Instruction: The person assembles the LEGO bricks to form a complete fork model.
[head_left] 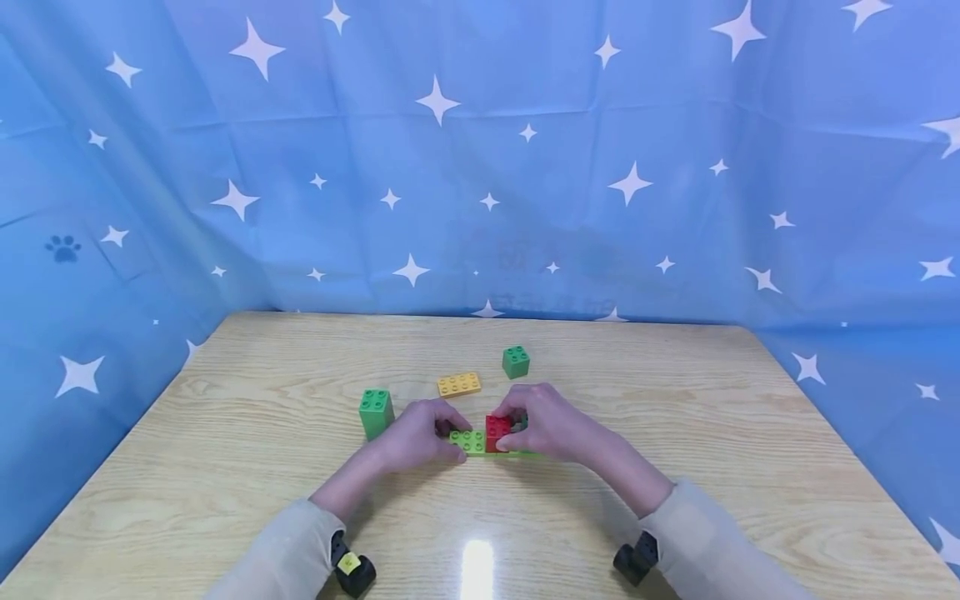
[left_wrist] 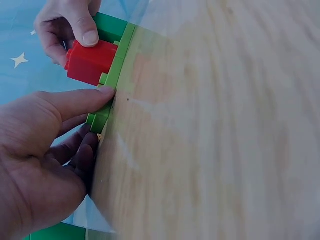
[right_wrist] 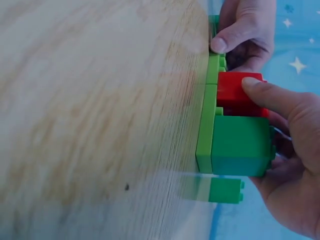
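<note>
Two light green flat bricks [head_left: 467, 442] lie end to end on the table, studs up. My left hand [head_left: 420, 433] pinches the left one between thumb and fingers. With thumb and fingers, my right hand [head_left: 551, 425] grips a red block [head_left: 497, 433] on top, across the seam between the flat bricks. Whether its underside is fully seated on the studs, I cannot tell. On the right end of the row stands a dark green block [right_wrist: 240, 140], beside the red one. The right hand mostly covers that green block in the head view.
A tall green block [head_left: 377, 412] stands just left of the left hand. Behind the row are a yellow flat brick [head_left: 459, 384] and a smaller green block [head_left: 516, 362]. A blue star-patterned cloth [head_left: 480, 208] hangs behind the wooden table [head_left: 225, 467].
</note>
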